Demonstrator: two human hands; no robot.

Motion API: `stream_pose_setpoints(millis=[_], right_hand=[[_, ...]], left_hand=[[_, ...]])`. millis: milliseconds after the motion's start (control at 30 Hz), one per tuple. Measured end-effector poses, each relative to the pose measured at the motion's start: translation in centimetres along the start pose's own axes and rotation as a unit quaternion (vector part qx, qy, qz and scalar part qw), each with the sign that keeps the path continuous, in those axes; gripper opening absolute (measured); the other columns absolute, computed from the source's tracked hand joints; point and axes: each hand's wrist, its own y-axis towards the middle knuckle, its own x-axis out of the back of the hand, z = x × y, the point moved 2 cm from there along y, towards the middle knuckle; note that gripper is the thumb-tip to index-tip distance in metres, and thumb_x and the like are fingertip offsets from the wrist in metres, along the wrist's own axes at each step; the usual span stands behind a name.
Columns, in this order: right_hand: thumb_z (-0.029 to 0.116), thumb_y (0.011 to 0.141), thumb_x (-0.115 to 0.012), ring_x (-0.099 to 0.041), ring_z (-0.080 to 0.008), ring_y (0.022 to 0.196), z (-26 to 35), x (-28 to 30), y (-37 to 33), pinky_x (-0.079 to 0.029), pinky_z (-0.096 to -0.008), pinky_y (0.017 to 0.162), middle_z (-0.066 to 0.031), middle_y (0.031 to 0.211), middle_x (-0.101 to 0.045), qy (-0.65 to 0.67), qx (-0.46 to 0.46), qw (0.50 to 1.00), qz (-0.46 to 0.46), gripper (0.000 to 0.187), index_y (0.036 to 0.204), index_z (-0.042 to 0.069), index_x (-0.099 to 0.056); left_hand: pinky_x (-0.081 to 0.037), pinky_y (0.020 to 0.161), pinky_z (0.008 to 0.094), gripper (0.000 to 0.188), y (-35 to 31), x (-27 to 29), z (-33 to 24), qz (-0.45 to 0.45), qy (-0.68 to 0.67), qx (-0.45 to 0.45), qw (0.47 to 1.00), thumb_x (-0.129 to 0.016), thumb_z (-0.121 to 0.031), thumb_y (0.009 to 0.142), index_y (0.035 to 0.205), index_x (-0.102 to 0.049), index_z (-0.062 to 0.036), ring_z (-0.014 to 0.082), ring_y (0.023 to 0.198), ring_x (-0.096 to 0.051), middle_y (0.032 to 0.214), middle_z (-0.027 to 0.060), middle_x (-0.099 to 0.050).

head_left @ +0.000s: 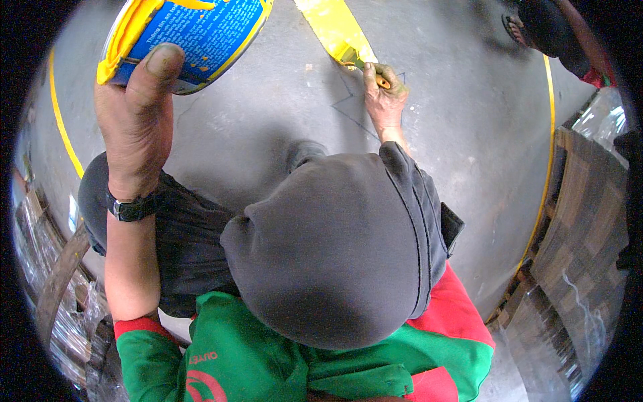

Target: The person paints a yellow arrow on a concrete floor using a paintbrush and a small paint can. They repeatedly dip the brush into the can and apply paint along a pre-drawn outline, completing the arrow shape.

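My left hand (144,114) grips a blue paint can (207,40) by its side, thumb pressed on the label. Yellow paint coats the can's rim and has run onto its wall. Out in front, my right hand (386,97) is closed round the handle of a paintbrush (382,81). The bristles touch the near end of a wide wet yellow stripe (338,27) on the grey floor (268,100). Thin dark pencil-like lines are drawn on the floor beside the brush. My bent knee in dark trousers (335,234) fills the middle of the view.
Narrow yellow lines run along the floor at left (63,127) and right (550,107). Wood-patterned stacked boards (583,221), partly wrapped in clear film, stand at the right. More film-wrapped goods (50,268) line the left. Another person's bare foot (516,30) shows at the upper right.
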Motion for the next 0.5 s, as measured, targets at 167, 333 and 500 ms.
stream_pose_setpoints(millis=[167, 333, 500], right_hand=[[0.024, 0.095, -0.071, -0.056, -0.0095, 0.065, -0.3, 0.2, -0.6, -0.047, -0.0270, 0.060, -0.0047, 0.070, -0.064, 0.008, -0.003, 1.000, 0.007, 0.021, 0.092, 0.004, -0.072], [0.017, 0.091, -0.074, -0.064, -0.0195, 0.064, -0.4, 0.9, -1.0, -0.049, -0.0317, 0.060, -0.0127, 0.075, -0.068, -0.016, 0.008, 1.000, 0.008, 0.016, 0.091, 0.002, -0.070], [0.018, 0.092, -0.073, -0.064, -0.0183, 0.066, -0.7, 1.4, -2.0, -0.049, -0.0311, 0.061, -0.0122, 0.077, -0.068, -0.023, -0.003, 1.000, 0.002, 0.015, 0.091, 0.003, -0.071]], left_hand=[[-0.047, 0.104, 0.0371, 0.054, -0.2, 0.2, -0.2, -0.003, 0.001, 0.007, 1.000, -0.078, -0.018, 0.088, 0.133, -0.056, 0.0017, 0.0192, 0.114, -0.063, 0.123, 0.0086, -0.066], [-0.047, 0.103, 0.0373, 0.053, -0.1, 0.3, -0.2, -0.005, 0.002, -0.002, 1.000, -0.077, -0.017, 0.088, 0.133, -0.057, 0.0019, 0.0196, 0.113, -0.063, 0.123, 0.0089, -0.067], [-0.047, 0.103, 0.0377, 0.052, -0.1, 0.5, -0.1, -0.009, 0.006, 0.000, 1.000, -0.076, -0.017, 0.089, 0.133, -0.057, 0.0020, 0.0200, 0.113, -0.063, 0.123, 0.0089, -0.067]])
